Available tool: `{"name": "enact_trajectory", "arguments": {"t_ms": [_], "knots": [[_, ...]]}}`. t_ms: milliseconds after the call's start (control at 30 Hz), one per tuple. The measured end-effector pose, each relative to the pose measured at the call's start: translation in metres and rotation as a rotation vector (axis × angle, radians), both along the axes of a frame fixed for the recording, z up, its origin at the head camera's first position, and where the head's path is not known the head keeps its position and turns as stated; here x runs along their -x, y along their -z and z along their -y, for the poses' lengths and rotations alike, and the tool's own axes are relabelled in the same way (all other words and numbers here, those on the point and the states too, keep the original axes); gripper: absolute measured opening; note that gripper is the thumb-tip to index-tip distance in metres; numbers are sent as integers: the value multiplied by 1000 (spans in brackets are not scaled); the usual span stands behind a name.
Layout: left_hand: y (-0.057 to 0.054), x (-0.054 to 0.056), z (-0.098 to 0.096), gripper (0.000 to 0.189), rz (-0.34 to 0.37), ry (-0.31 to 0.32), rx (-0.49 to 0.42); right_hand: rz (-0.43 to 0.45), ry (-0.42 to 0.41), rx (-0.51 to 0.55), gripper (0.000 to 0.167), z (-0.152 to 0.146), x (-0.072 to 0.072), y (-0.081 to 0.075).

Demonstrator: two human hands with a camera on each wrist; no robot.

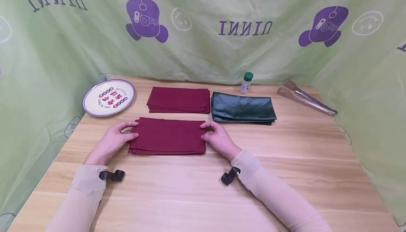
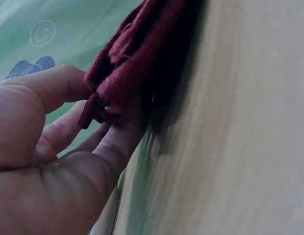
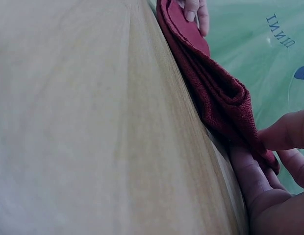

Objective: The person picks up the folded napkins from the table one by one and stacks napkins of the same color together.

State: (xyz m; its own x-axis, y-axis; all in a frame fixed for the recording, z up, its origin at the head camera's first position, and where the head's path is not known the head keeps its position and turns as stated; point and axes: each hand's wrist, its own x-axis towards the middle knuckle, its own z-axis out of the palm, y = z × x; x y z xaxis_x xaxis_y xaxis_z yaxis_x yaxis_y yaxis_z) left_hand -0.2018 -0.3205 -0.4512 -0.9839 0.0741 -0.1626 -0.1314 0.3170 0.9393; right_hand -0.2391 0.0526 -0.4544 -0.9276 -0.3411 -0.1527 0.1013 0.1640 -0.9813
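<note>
A folded maroon cloth (image 1: 171, 137) lies flat between the two hands in the head view. At its left end, my left hand (image 1: 117, 138) pinches the edge. In the left wrist view, that hand's fingers are above and below the layered edge of the maroon cloth (image 2: 127, 68). My right hand (image 1: 219, 138) pinches the opposite end. The right wrist view shows its fingers on both sides of the folded layers of the maroon cloth (image 3: 215, 83), whose near corner lifts slightly off the wood.
Behind it lie a second folded maroon cloth (image 1: 179, 98) and a folded dark green cloth (image 1: 244, 107). A white plate (image 1: 92, 100) with red print is at back left. A green-capped bottle (image 1: 245, 82) and metal tongs (image 1: 307, 98) are at the back right of the wooden table (image 1: 177, 196).
</note>
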Motion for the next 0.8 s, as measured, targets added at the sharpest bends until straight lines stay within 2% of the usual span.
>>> {"name": "enact_trajectory", "arguments": {"t_ms": [67, 167, 400, 533, 667, 800], "knots": [[0, -1, 0, 54, 3, 0, -13, 2, 3, 2, 39, 0, 4, 9], [0, -1, 0, 53, 6, -1, -25, -1, 17, 1, 39, 0, 4, 12], [-3, 2, -4, 53, -8, 11, -8, -21, 62, -17, 40, -4, 1, 12], [-11, 2, -8, 52, -19, 21, 10, -34, 85, -5, 40, -4, -1, 10], [-25, 6, -14, 47, -40, 32, 41, -99, 98, -28, 41, -7, 1, -2], [-40, 21, -22, 45, -86, 37, 37, -179, 113, -93, 42, -13, 11, -24]]}}
